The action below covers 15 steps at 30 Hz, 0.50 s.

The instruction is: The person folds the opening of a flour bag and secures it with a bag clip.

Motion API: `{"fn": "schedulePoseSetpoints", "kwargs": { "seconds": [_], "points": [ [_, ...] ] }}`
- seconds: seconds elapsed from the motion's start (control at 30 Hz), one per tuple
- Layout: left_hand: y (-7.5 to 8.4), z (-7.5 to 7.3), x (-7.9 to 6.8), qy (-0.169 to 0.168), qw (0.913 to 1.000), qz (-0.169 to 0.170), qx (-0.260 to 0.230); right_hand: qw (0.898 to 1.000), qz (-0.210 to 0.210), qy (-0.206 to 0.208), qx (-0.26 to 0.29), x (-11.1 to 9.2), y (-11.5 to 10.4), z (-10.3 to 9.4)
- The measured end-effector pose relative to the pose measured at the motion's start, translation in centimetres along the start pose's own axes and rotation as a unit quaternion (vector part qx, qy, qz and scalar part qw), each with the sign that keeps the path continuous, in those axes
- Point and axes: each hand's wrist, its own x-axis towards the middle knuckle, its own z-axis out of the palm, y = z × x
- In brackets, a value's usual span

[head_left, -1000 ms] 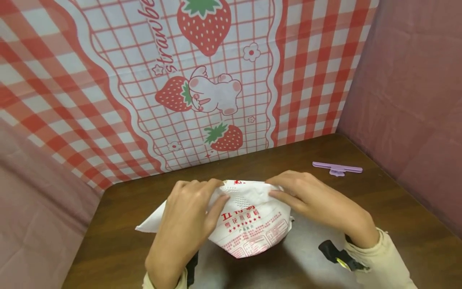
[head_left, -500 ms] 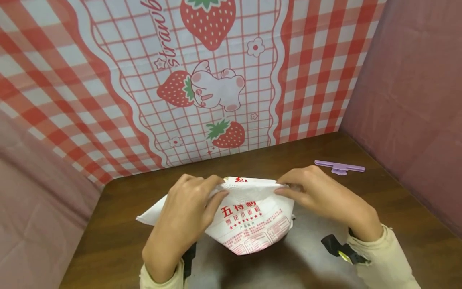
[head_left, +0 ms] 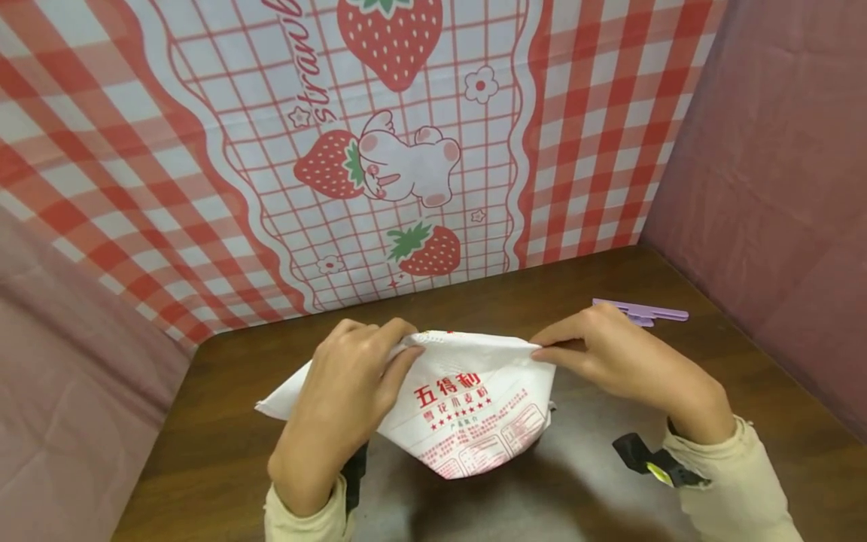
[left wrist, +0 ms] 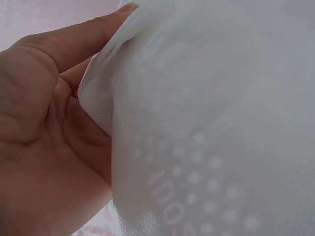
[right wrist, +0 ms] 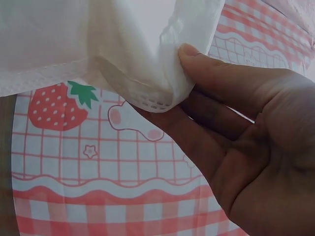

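Observation:
A white flour bag (head_left: 467,421) with red Chinese print stands in front of me, its top edge folded over. My left hand (head_left: 345,399) pinches the left part of that fold between thumb and fingers. At the top right corner, my right hand (head_left: 609,361) pinches the edge between thumb and fingertips. In the left wrist view, the bag's white fabric (left wrist: 211,98) fills most of the picture beside the thumb. The right wrist view shows the folded corner (right wrist: 152,93) between thumb and fingers. A pointed white flap sticks out left of my left hand.
A purple sealing clip (head_left: 653,312) lies on the brown table (head_left: 203,421) behind my right hand, which partly covers it. A grey mat (head_left: 582,497) lies under the bag. Behind stands a red-checked strawberry cloth (head_left: 420,165), with pink curtains (head_left: 765,188) at the sides.
My right hand has moved rightward along the folded edge to the corner. The red print at the top has mostly gone from sight, and the front lettering shows more fully. My left hand stays nearly in place.

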Motion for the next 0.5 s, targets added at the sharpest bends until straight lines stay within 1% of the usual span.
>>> {"fn": "schedulePoseSetpoints", "kwargs": {
  "seconds": [0.17,0.4,0.5],
  "points": [
    [-0.14,0.1,0.13,-0.005,1.0,-0.007,0.005,1.0,0.001,-0.003,0.005,0.04,0.11,-0.03],
    [-0.17,0.14,0.08,-0.006,1.0,-0.003,0.003,1.0,0.012,-0.013,0.009,-0.13,0.1,0.06],
    [-0.28,0.21,0.13,-0.008,0.9999,-0.005,0.004,1.0,0.015,-0.007,0.012,0.03,0.11,0.4]
  ]
}}
